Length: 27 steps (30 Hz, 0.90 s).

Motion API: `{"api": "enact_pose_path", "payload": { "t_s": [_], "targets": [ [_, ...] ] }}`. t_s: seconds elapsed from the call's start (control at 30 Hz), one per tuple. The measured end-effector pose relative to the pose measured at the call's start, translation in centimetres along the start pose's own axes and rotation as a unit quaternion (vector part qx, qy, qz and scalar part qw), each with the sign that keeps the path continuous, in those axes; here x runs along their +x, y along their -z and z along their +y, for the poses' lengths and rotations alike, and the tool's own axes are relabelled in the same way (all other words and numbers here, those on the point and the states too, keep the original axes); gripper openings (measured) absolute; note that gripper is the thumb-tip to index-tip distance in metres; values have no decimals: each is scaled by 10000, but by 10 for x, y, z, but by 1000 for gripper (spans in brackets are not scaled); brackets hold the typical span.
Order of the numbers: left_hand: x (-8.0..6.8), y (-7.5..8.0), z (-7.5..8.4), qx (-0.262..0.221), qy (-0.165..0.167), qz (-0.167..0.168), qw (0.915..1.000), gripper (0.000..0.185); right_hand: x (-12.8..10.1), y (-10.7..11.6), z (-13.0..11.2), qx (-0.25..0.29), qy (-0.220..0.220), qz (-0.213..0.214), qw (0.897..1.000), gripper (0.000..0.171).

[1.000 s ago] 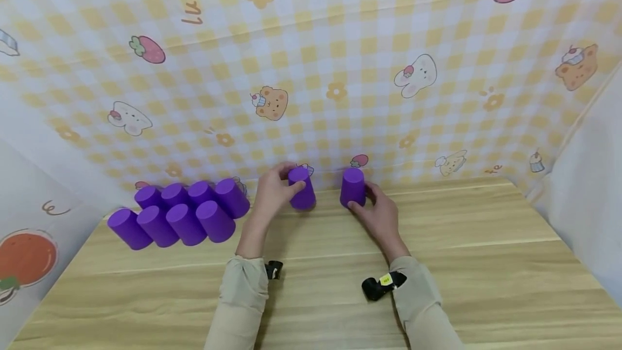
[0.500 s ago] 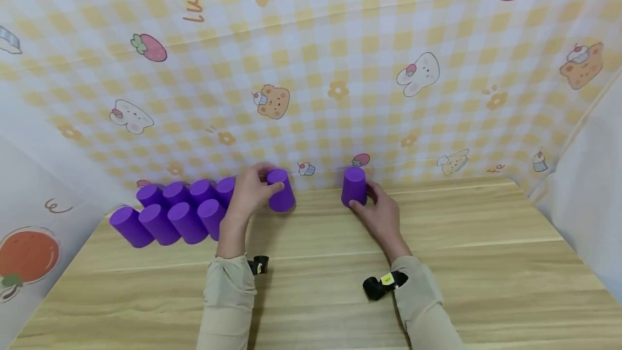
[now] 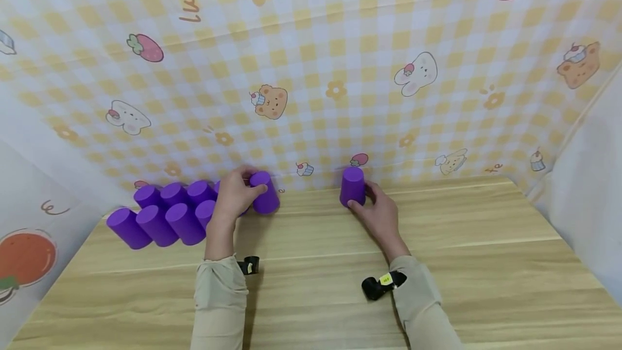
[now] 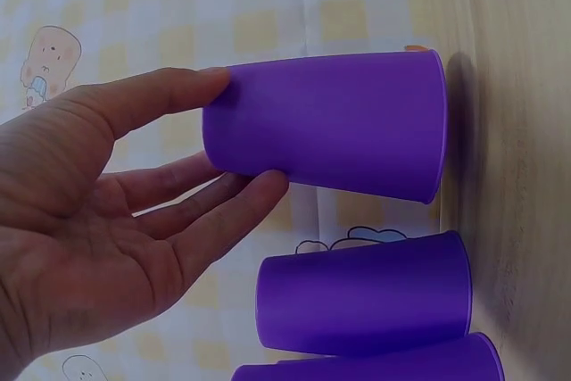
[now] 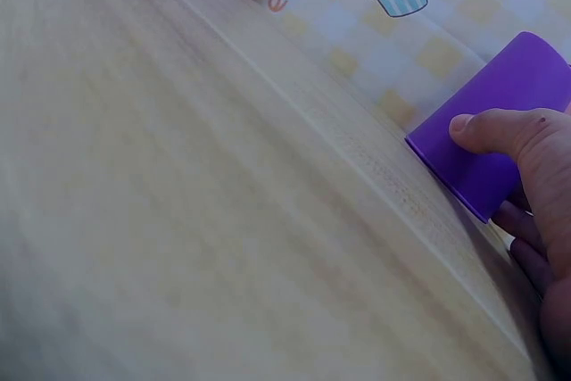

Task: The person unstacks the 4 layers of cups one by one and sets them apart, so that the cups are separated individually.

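In the head view my left hand [image 3: 236, 194] pinches an upside-down purple cup [image 3: 265, 193] between thumb and fingers, just right of a group of other cups. The left wrist view shows this held cup [image 4: 330, 122] with its rim close to the tabletop and a neighbouring cup [image 4: 366, 296] beside it. Farther right, my right hand [image 3: 378, 210] holds a second inverted purple cup [image 3: 352, 187] near the back edge of the table. Its thumb lies on the near side of that cup [image 5: 486, 144] in the right wrist view.
Several inverted purple cups [image 3: 186, 224] stand in two rows at the left; my left hand and wrist partly hide the rightmost ones. A checked cloth [image 3: 311, 69] hangs behind the wooden table [image 3: 311, 290]. White cloth [image 3: 590, 188] closes off the right side.
My left hand has moved left with its cup, from beside the right-hand cup to next to the group. My right hand and its cup have stayed in place.
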State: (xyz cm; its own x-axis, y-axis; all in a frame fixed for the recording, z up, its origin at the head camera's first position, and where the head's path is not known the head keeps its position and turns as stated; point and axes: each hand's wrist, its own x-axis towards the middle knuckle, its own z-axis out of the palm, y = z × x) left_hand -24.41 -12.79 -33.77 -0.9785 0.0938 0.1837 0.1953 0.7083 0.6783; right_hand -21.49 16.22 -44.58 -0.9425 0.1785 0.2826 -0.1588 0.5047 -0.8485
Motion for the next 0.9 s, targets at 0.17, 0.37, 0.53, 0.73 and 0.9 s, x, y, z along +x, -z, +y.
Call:
{"api": "enact_pose_path", "payload": {
  "t_s": [0.17, 0.37, 0.53, 0.73, 0.9],
  "targets": [
    [0, 1, -2, 98, -20, -15, 9999, 39, 0, 0, 0, 2, -2, -7, 10000, 61],
    [1, 1, -4, 221, -30, -9, 9997, 38, 1, 0, 0, -55, -29, -29, 10000, 61],
    [1, 1, -6, 272, -8, 58, 9996, 37, 1, 0, 1, -35, -37, -34, 10000, 60],
    [-1, 3, -7, 368, 80, 104, 9992, 38, 1, -1, 1, 7, -22, -34, 10000, 60],
    [-2, 2, -8, 441, 63, 65, 9990, 38, 1, -1, 2, 31, -36, -13, 10000, 60]
  ]
}}
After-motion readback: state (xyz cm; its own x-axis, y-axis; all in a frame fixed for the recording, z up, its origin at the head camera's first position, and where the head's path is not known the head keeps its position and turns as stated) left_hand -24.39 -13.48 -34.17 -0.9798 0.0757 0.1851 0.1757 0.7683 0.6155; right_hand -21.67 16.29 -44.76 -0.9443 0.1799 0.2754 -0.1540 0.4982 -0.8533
